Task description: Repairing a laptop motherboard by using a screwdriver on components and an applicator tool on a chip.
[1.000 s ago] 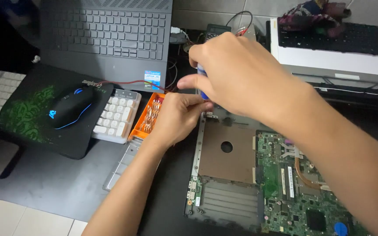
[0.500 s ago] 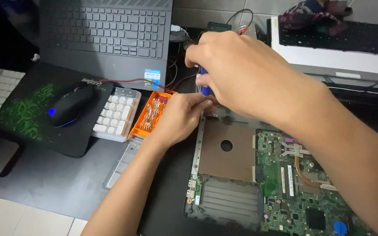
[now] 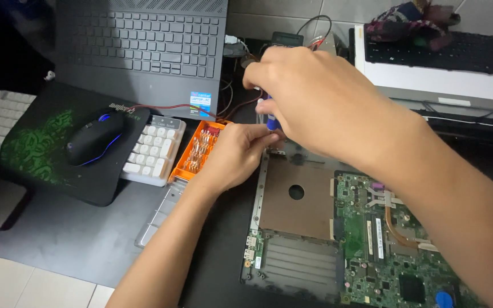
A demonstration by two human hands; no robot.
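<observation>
My right hand (image 3: 320, 108) is closed around a blue-handled screwdriver (image 3: 271, 117) held upright over the far left corner of an opened laptop base (image 3: 292, 211). My left hand (image 3: 235, 157) rests at that same corner, fingertips pinched at the screwdriver's lower end; the tip is hidden behind the fingers. The base shows a brown plate with a round hole and a green circuit board (image 3: 395, 245) with a copper heat pipe.
An orange case of screwdriver bits (image 3: 196, 153) lies just left of my left hand. Beyond it are a white numeric keypad (image 3: 154, 151), a black mouse (image 3: 94, 137) on a black-green pad, a grey laptop (image 3: 144, 40), and a black keyboard (image 3: 440, 54) on the right.
Both hands stay at the base's corner; my right hand has shifted slightly around the screwdriver handle. Nothing else moved.
</observation>
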